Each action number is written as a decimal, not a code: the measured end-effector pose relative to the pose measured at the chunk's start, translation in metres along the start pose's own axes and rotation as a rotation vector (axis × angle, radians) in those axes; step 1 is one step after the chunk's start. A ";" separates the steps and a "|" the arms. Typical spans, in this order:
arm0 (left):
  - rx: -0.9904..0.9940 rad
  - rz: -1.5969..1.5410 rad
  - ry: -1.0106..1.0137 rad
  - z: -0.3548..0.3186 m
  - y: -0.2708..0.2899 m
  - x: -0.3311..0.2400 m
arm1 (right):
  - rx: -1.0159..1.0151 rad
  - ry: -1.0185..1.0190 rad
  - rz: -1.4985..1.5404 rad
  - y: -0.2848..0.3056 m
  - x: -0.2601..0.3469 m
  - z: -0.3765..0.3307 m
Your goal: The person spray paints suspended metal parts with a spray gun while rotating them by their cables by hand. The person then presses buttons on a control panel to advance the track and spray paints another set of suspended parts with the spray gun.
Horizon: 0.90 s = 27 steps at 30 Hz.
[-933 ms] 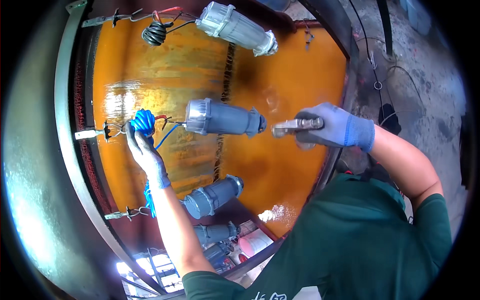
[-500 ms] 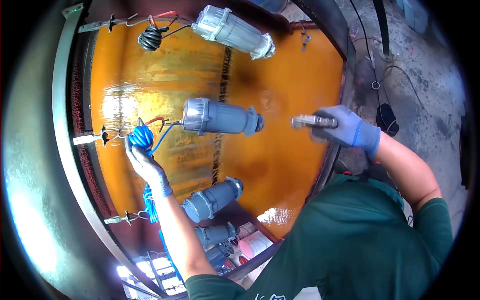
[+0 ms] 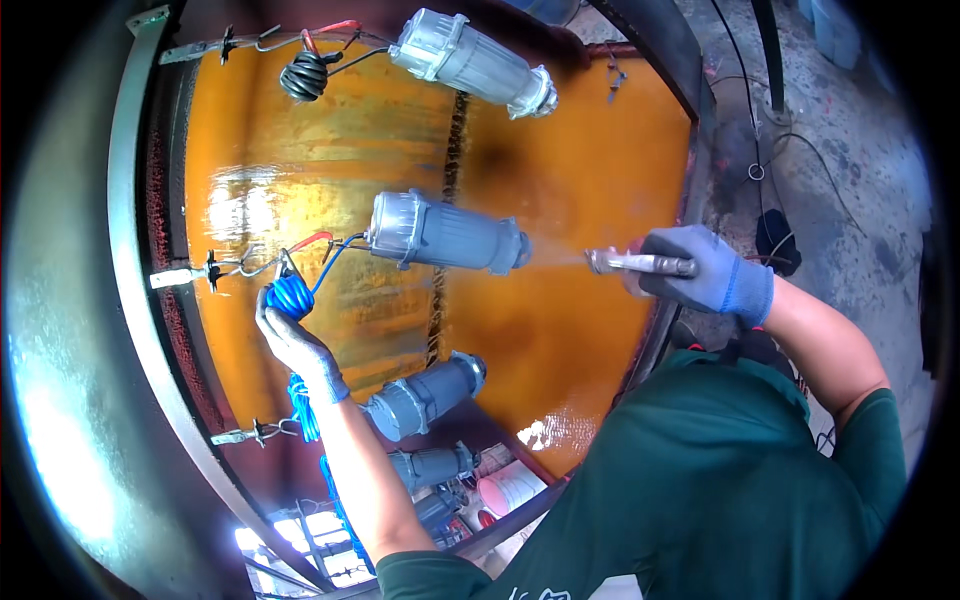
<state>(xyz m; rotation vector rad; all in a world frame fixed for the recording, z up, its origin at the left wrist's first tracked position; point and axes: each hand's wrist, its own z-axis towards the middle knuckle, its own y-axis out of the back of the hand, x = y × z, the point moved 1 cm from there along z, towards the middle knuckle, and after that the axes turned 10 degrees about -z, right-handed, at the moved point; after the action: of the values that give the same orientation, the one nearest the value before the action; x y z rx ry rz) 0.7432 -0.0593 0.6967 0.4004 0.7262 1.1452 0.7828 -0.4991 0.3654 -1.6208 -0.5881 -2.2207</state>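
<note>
My gloved right hand [image 3: 712, 268] is closed around a metal spray gun [image 3: 630, 262], and a fine mist leaves its nozzle toward the near end of a grey motor-like pump [image 3: 460, 236]. That pump hangs from a hook, with a blue cable and a red strap at its far end. Below the hook, the fingers of my gloved left hand [image 3: 302, 348] hold the pump's bundled blue cable coil [image 3: 291, 295] from beneath. The trigger side of the spray gun is hidden by my right hand.
A shinier pump [image 3: 475, 65] with a black cable coil [image 3: 303, 77] hangs beyond. Another grey pump [image 3: 425, 397] hangs closer, with more below it. Behind them stands an orange-stained booth panel [image 3: 570, 360]. A pink bucket [image 3: 508, 490] sits low down; a hose [image 3: 755, 130] trails at right.
Mist now shows between the spray gun and the pump. My right hand has shifted slightly right and down. The blue coil and my left hand have dropped a little, and the pump has tilted slightly.
</note>
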 end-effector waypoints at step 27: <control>-0.033 -0.078 0.050 -0.001 0.026 0.032 | 0.082 -0.076 -0.393 -0.014 -0.038 -0.002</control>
<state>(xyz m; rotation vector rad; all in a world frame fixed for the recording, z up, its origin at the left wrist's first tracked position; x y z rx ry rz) 0.7321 -0.0204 0.7022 0.3141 0.7599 1.0954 0.7853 -0.4875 0.3265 -1.6679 -1.0855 -2.3674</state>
